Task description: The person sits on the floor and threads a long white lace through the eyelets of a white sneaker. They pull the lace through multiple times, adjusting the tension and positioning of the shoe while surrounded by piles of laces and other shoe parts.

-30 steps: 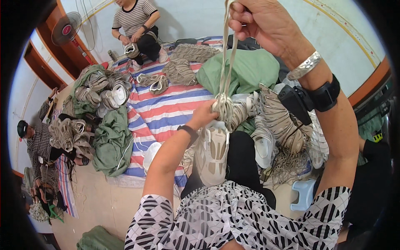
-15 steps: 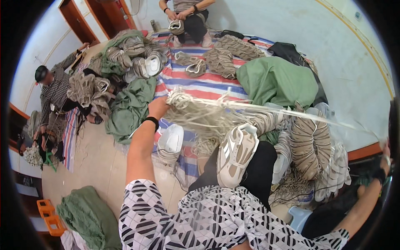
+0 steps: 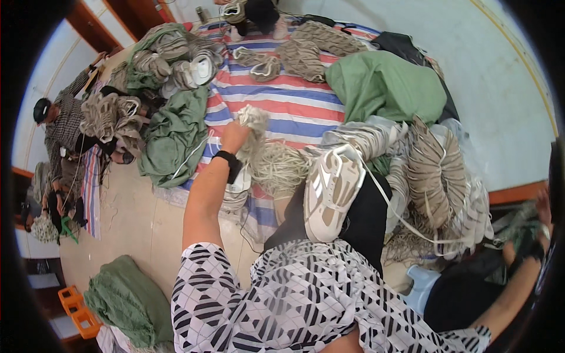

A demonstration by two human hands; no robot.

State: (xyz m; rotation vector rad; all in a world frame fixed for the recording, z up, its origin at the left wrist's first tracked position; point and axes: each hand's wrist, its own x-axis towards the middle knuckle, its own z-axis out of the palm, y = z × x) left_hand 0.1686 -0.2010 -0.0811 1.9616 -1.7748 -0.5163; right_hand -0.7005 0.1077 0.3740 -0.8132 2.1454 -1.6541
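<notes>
My left hand point(image 3: 234, 136) is closed round the top of a bundle of off-white shoelaces point(image 3: 255, 120), whose loose ends hang over the striped sheet. A beige and white sneaker point(image 3: 329, 200) rests on my lap, toe toward me. From near the shoe's collar a pale shoelace point(image 3: 382, 191) sags to the right, toward my right arm. At the far right rim my right hand point(image 3: 542, 215) is stretched out and smeared by motion. Its fingers are unclear, and whether the lace reaches them cannot be made out.
Around me lie stacked shoe uppers point(image 3: 435, 170), a green sack point(image 3: 388, 88), a green cloth point(image 3: 176, 141) and a red, white and blue striped sheet point(image 3: 276, 97). A light blue stool point(image 3: 421, 285) stands at lower right. Co-workers sit at the left and far side.
The lace stretched taut between my hands has come away from the bundle and now hangs slack across the sneaker to the right. My left hand still holds the bundle, which now hangs more gathered.
</notes>
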